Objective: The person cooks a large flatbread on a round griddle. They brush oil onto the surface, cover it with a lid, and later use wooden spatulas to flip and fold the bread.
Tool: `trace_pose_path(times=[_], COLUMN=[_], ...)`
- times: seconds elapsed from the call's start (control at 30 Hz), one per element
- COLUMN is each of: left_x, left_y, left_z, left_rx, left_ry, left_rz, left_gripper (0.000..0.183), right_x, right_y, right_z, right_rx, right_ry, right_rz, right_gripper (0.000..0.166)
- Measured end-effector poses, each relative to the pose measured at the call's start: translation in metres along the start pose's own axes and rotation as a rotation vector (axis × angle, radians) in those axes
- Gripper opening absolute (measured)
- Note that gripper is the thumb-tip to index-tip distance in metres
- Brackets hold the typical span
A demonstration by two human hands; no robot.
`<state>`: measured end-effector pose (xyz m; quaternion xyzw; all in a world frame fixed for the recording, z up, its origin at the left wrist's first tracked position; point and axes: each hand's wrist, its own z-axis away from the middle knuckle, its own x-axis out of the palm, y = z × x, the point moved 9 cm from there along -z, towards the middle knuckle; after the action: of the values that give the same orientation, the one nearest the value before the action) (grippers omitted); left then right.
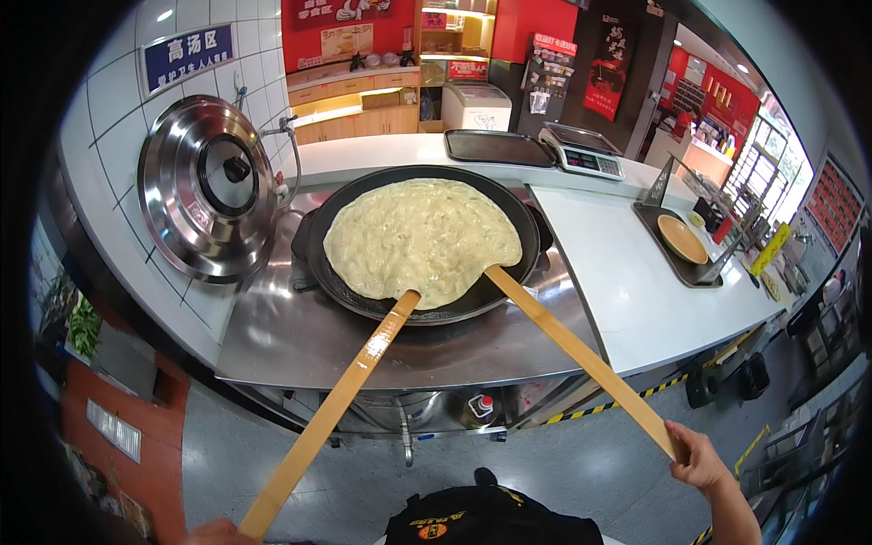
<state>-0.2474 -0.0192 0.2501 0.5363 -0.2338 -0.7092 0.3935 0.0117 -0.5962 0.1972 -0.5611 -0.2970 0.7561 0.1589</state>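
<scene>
A large pale pancake (422, 235) lies in a wide black griddle pan (320, 245) on a stainless steel counter. Low at the left, my left hand (221, 533) holds the near end of a long flat bamboo stick (334, 409); the stick's far tip meets the pancake's near edge. On the right, my right hand (696, 455) grips a second bamboo stick (586, 361), whose tip is at or under the pancake's right front edge. That edge looks slightly raised around the tip. Part of my left hand is cut off by the picture's rim.
A large steel lid (184, 197) stands against the tiled wall at left. Behind the pan are a black tray (501, 148) and a digital scale (586, 153). A round wooden plate (682, 240) rests on a dark tray (705, 276) on the white counter. Below is a steel tap (407, 432).
</scene>
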Motion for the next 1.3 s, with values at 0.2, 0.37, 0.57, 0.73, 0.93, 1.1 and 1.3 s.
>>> trace_pose_path(times=[0.2, 0.37, 0.57, 0.73, 0.93, 1.1, 1.3], left_x=[-0.039, -0.075, -0.055, -0.047, -0.025, -0.009, 0.008], left_y=[0.017, -0.062, -0.032, -0.036, 0.002, 0.024, 0.049], left_z=[0.009, -0.064, -0.175, -0.216, -0.225, -0.209, -0.171], left_rx=[0.233, 0.153, 0.117, 0.098, -0.009, -0.124, -0.094], left_ry=[0.186, 0.438, 0.329, 0.416, 0.359, 0.409, 0.589], left_rz=[-0.246, 0.295, 0.486, 0.107, 0.067, 0.032, 0.294], left_gripper=[0.062, 0.084, 0.082, 0.073, 0.070, 0.070, 0.075], right_x=[0.003, -0.016, -0.034, -0.040, -0.023, -0.001, 0.009], right_y=[0.025, 0.031, 0.003, -0.045, -0.089, -0.126, -0.153], right_z=[-0.005, 0.005, -0.023, -0.128, -0.229, -0.302, -0.345], right_rx=[-0.015, -0.019, -0.092, -0.211, -0.339, -0.446, -0.546], right_ry=[0.041, 0.045, 0.194, 0.351, 0.191, 0.012, -0.077], right_rz=[-0.025, 0.032, 0.046, 0.244, 0.357, 0.550, 0.622], right_gripper=[0.067, 0.065, 0.057, 0.049, 0.049, 0.049, 0.052])
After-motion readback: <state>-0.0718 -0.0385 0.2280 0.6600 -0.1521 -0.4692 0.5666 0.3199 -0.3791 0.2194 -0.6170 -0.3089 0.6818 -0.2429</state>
